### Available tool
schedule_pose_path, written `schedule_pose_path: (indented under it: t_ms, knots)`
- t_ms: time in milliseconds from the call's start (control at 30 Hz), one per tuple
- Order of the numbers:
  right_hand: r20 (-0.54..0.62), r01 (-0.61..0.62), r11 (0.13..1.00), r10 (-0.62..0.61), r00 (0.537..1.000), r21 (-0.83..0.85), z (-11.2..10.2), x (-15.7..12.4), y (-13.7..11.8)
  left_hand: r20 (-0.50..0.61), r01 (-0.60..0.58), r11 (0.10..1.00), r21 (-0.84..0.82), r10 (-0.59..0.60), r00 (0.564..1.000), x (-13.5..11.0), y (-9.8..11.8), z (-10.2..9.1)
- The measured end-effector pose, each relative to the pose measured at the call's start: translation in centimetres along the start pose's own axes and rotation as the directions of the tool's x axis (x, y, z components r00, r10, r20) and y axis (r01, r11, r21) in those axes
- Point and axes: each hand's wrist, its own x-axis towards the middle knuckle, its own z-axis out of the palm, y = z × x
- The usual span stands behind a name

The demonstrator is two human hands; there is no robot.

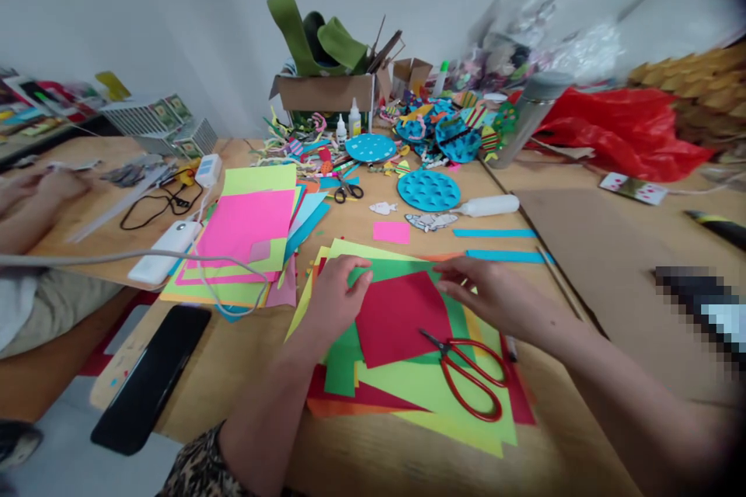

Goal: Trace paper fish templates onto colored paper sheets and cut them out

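**Q:** so how far along are you?

**Me:** Early days on this piece, I'd say. The red sheet (402,318) is lying flat on top of the paper pile, right in front of me, over a green sheet (341,357) and a yellow-green sheet (475,431). No shape cut out of it that I can see. Around it on the table (338,458) there's stuff that looks pretty much made: a blue scalloped disc (428,190), a fish cutout (383,208), and a blue strip (507,257) trimmed to size. How much is left on the red one, honestly can't tell from how it lies.

**Q:** scissors in hand though?

**Me:** Nope. The red-handled scissors (447,348) are parked across its near right corner, loops hanging over the paper below, nobody on them.

**Q:** what are your hands up to then?

**Me:** Both look empty and loosely open, one on each side of the red sheet. Left hand (338,287) is half curled by the far left corner, with a gap between thumb and finger. Right hand (483,283) is at the far right corner, fingers bent inward and spread a bit. Whether any fingertip is really touching the paper, can't tell, it's that close.
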Motion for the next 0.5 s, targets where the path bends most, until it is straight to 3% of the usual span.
schedule_pose_path:
  t_ms: [200,367,500]
  knots:
    - [-0.005,0.065,0.997,-0.065,0.998,-0.052,3.1,-5.4,0.7,0.097,-0.105,0.978,0.178,0.089,0.991,-0.6,-0.2,0.5]
    - [-0.065,0.013,1.000,-0.013,0.998,0.002,4.4,-6.3,1.4,0.123,-0.129,0.965,0.229,0.103,0.987,-0.8,-0.3,0.8]
    - [-0.029,0.041,0.998,-0.042,0.999,-0.043,4.5,-6.5,1.8,0.168,-0.098,0.960,0.262,0.054,0.984,-0.8,-0.2,0.7]
